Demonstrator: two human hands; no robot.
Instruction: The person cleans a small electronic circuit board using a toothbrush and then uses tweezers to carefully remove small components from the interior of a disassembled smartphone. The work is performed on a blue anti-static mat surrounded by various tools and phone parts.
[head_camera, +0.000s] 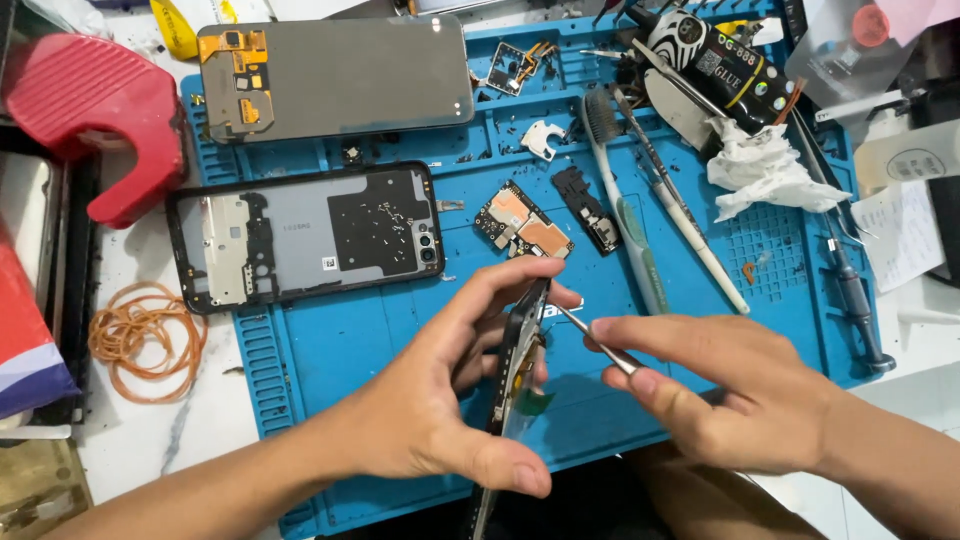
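Presently, the fingers (520, 275) of the left hand (440, 400) are clamped on a thin dark phone frame (512, 375), which is held on edge, nearly upright, just above the near part of the blue work mat (330, 350). A slim metal tool (600, 345), probably tweezers, is pinched between the thumb and forefinger of the right hand (730, 400), and its tip is brought against the upper edge of the frame. The step in hand is judged to be the picking or prying of a small part from that edge; a steady grip and a light, exact pull would be called for next, lest the part be bent. Further out on the mat, a small circuit board (522, 225) and a black module (588, 210) are laid just beyond the hands, a toothbrush (628, 215) beside them. An opened phone body (305, 235) and a detached screen panel (335, 75) are set to the left. Rubber bands (145, 335) are left on the bench (200, 430).
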